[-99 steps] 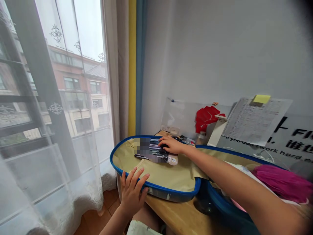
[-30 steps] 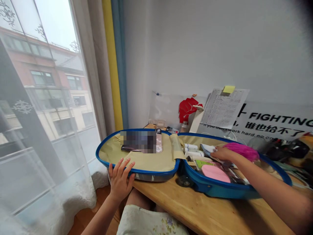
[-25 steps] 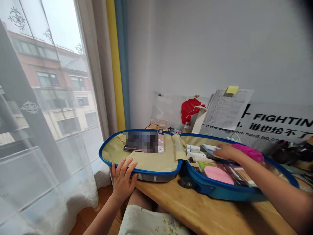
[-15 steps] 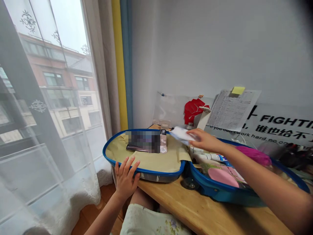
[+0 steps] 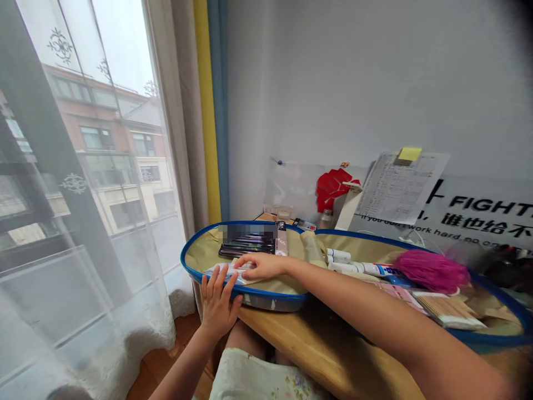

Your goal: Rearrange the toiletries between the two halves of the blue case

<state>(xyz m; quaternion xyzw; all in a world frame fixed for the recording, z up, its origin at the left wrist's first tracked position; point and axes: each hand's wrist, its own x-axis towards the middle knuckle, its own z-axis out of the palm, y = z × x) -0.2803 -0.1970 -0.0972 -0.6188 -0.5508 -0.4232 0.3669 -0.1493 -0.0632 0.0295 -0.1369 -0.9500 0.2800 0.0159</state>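
Note:
An open, blue-rimmed case (image 5: 287, 295) with a beige lining lies on the wooden table. In its left half, my right hand (image 5: 264, 266) has its fingers curled on a white plastic packet (image 5: 239, 276) near the front rim. The packet is partly covered by my fingers. My left hand (image 5: 220, 304) rests on the front edge of that half, fingers spread over the rim beside the packet. Behind the packet lie a pack of dark sticks (image 5: 250, 245), partly blurred, and a pink package (image 5: 281, 247).
The case's right half holds white tubes (image 5: 345, 268), a magenta bath puff (image 5: 433, 270) and cotton swabs (image 5: 449, 309). My right forearm crosses its front. A sheer curtain (image 5: 104, 250) hangs at the left, and papers (image 5: 402, 186) are fixed to the wall behind the wooden table (image 5: 291, 339).
My right hand has brought the white packet from above the middle of the case down and left into the left half. My left hand stays on the rim.

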